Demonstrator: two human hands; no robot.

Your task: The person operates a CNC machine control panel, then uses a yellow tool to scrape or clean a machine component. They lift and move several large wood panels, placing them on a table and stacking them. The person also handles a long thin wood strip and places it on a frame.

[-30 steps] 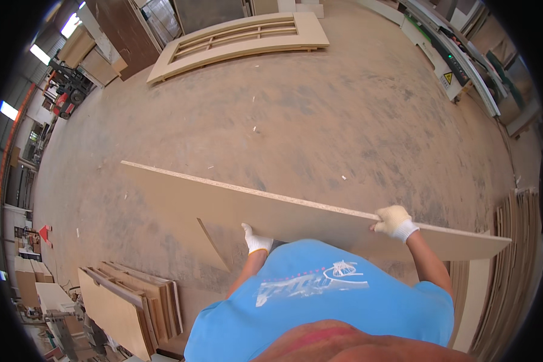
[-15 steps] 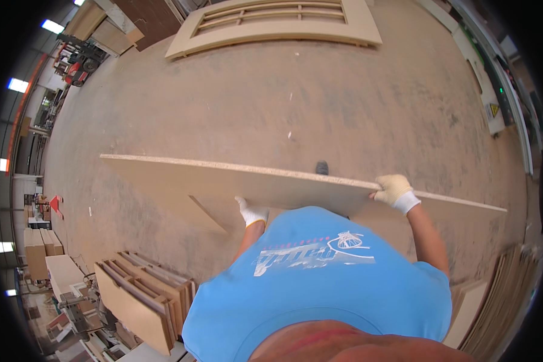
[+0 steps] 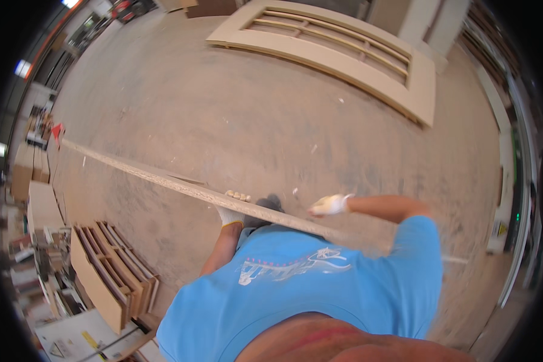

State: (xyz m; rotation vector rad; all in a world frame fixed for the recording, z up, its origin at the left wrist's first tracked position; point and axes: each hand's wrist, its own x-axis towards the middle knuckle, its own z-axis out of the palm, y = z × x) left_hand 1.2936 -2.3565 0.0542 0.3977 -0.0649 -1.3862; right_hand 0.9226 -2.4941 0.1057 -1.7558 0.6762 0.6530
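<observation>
A long particle board panel (image 3: 163,181) stands on edge across my front, its rough chip edge slanting from the far left to beside my waist. My left hand (image 3: 232,211), in a white knitted glove, is closed around this edge, with the pale fingertips over the far side. The gloved right hand (image 3: 330,206) is off the panel, in the air just beyond it. Its fingers look loosely extended and hold nothing, though motion blurs them slightly. My shoes (image 3: 270,203) show past the edge near my left hand. Blur hides the panel's right part.
A large pale frame with slatted openings (image 3: 338,45) lies on the floor ahead. Stacked panels (image 3: 111,271) lean at the lower left, near a white machine table (image 3: 78,338). A long machine (image 3: 505,199) runs along the right. A red forklift (image 3: 127,9) stands far left.
My right hand has let go of the panel edge and moved away from it. My left hand now grips the edge. The panel has tilted and my view has turned.
</observation>
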